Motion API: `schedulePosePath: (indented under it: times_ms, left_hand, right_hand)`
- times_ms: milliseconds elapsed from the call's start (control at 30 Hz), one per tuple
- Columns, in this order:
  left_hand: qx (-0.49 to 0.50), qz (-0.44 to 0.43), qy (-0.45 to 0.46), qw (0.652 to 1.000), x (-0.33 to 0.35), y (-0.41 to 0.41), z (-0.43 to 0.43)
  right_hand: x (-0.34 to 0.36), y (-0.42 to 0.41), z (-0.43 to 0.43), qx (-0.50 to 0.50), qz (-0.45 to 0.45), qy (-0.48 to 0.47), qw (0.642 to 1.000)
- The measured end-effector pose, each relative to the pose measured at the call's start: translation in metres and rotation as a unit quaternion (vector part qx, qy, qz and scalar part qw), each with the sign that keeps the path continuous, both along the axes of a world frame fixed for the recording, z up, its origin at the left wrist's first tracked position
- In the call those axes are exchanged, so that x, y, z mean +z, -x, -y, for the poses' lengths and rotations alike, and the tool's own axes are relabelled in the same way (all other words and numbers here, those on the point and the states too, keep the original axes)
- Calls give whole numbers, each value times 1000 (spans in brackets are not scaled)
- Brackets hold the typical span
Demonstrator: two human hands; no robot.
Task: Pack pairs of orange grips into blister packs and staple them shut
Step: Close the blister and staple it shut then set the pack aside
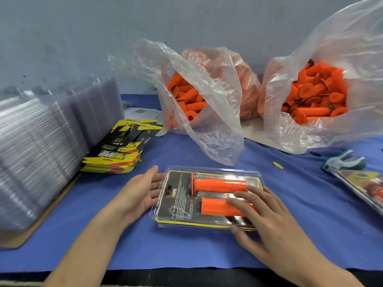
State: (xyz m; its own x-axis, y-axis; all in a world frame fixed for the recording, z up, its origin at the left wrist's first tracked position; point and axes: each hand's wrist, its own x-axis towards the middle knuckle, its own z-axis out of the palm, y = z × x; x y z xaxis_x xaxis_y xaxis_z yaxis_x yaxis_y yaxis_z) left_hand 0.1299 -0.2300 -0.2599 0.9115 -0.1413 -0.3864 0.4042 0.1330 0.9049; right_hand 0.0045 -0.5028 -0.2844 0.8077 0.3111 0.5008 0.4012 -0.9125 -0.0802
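Observation:
A clear blister pack (180, 204) with a black and yellow card lies on the blue cloth in front of me. Two orange grips sit in it side by side, the far grip (219, 185) and the near grip (215, 207). My right hand (267, 220) lies flat on the pack's right part, fingers straight, covering the near grip's right end. My left hand (141, 191) is at the pack's left edge, palm up, fingers relaxed and touching the plastic rim.
Two open plastic bags of orange grips stand at the back, the middle bag (199, 96) and the right bag (317, 96). Printed cards (120, 148) and stacked empty blisters (41, 141) are at left. A stapler (344, 162) and a packed blister (364, 187) lie at right.

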Motion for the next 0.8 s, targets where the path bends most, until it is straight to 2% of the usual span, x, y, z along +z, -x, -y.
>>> schedulePosePath:
  times_ms: [67, 200, 333, 433, 533, 600, 667, 733, 800]
  left_hand:
    - [-13, 7, -11, 1000, -1, 0, 0]
    - [-73, 67, -109, 989, -5, 5, 2]
    - [-69, 96, -162, 980, -7, 7, 7]
    - [-79, 103, -173, 976, -7, 8, 8]
    - [-84, 103, -177, 975, -7, 7, 10]
    - [-79, 96, -163, 979, -7, 7, 11]
    - [-74, 78, -132, 985, -6, 7, 13]
    - [-69, 52, -103, 991, -5, 7, 13]
    - [-57, 35, -88, 994, -4, 6, 13]
  right_hand:
    - [-1, -1, 1, 0, -6, 22, 1000]
    - [-2, 1, 4, 4, -19, 62, 998]
    - [2, 4, 4, 14, -32, 79, 996]
    - [9, 5, 2, 19, -53, 21, 998]
    - [24, -9, 3, 33, -86, -125, 988]
    - [36, -30, 10, -22, -119, -272, 955]
    - [44, -53, 20, -108, -194, -388, 895]
    - [43, -71, 28, -153, -287, -433, 841]
    - [38, -82, 31, -172, -324, -459, 809]
